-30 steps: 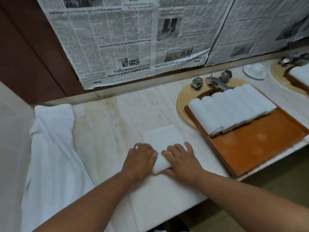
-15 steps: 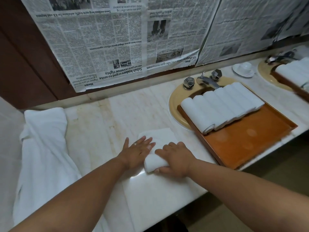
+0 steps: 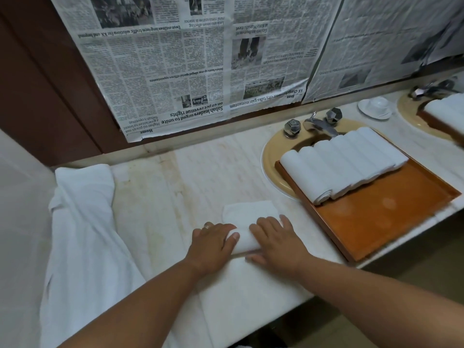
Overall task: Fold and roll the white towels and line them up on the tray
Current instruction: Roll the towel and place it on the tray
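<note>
Two hands are on one small white towel (image 3: 247, 232) that lies on the marble counter (image 3: 175, 184), near the front edge and left of the tray (image 3: 389, 217). The left hand (image 3: 213, 243) curls its fingers over the left end of the roll, thumb laid along the top. The right hand (image 3: 278, 241) presses on the right part with fingers nearly straight and its thumb on the near side.

A second ago the roll was thin and more flat cloth lay beyond it. Now the roll is fatter and only a short flat strip remains on the far side. Half a second ago the left hand lay spread flat; now it cups the end, probably to keep the edge even.

I judge this roll close to done, and it then goes beside the row of rolled towels (image 3: 344, 162) at the far end of the tray, whose near part is bare. A heap of white cloth (image 3: 82, 222) waits at the far left.
</note>
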